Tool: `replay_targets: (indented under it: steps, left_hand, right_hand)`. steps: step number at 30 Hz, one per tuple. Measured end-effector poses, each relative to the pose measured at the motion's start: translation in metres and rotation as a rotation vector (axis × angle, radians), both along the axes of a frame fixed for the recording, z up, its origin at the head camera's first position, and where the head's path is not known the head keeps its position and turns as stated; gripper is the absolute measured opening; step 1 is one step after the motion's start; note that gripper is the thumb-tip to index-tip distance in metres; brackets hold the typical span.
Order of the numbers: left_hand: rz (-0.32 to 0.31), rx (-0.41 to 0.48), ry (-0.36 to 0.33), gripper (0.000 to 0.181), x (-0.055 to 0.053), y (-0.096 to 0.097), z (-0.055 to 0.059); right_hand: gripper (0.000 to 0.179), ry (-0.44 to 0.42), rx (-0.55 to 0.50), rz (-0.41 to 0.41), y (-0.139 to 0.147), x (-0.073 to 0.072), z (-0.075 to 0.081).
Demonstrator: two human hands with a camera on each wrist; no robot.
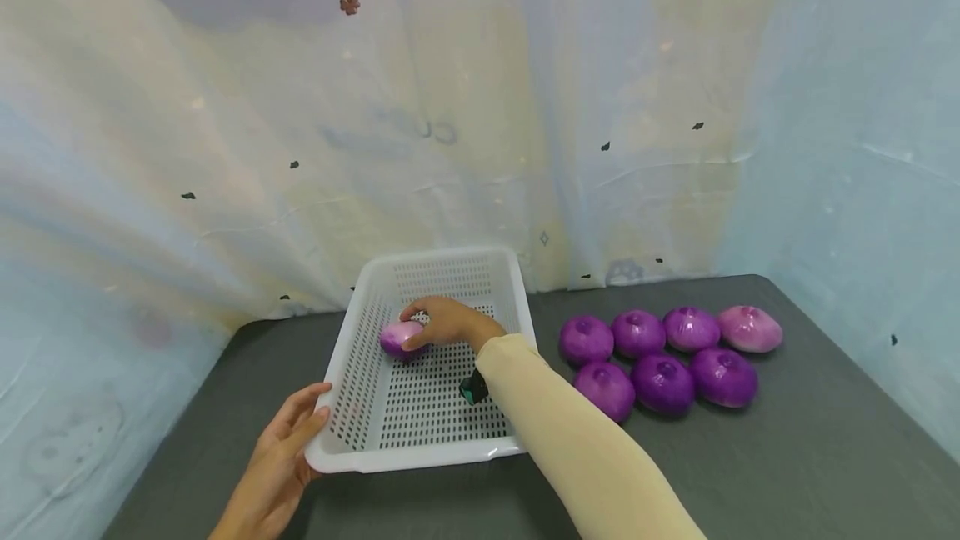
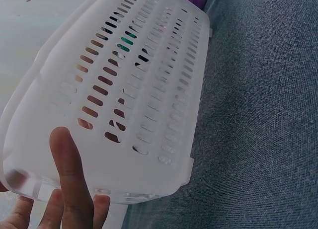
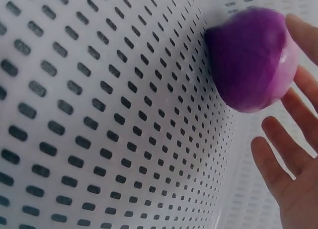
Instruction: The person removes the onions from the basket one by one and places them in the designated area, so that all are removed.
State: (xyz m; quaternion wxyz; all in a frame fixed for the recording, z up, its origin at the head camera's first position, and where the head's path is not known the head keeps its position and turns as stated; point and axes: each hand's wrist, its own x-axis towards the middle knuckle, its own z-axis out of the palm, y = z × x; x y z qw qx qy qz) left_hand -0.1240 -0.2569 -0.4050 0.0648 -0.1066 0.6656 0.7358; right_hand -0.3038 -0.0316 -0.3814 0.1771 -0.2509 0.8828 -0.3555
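Note:
A white plastic basket with slotted walls and floor stands on the dark table. My left hand grips its near left corner. In the left wrist view, one finger lies against the basket's outer wall. Inside the basket, my right hand holds a glossy purple onion by the left wall. The right wrist view has the onion between the thumb and the nearest fingers; the other fingers are spread off it. The onion's pale side faces the hand.
To the basket's right, several purple onions lie in two rows on the dark table. A paler pink onion ends the back row. A patterned cloth hangs behind the table.

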Motion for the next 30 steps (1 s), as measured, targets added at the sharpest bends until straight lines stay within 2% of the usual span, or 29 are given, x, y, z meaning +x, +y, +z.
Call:
replay_targets:
  steps: [7, 13, 16, 30]
  left_hand:
    - [-0.003, 0.027, 0.021, 0.03, -0.0003, 0.0014, -0.0003]
    - [0.021, 0.012, -0.012, 0.032, 0.0006, 0.0021, -0.0001]
    - [0.029, 0.001, -0.03, 0.034, 0.0005, 0.0024, 0.0007]
    - [0.034, -0.008, -0.04, 0.04, -0.0006, 0.0049, 0.0017]
  right_hand:
    - [0.044, 0.02, 0.003, 0.049, -0.0004, -0.0004, 0.0018]
    - [0.066, -0.063, -0.005, 0.103, 0.0003, 0.0027, 0.0]
    - [0.074, -0.076, 0.022, 0.129, 0.0011, 0.0039, -0.0011]
    - [0.083, -0.063, 0.098, 0.148, 0.0007, 0.007, -0.0013]
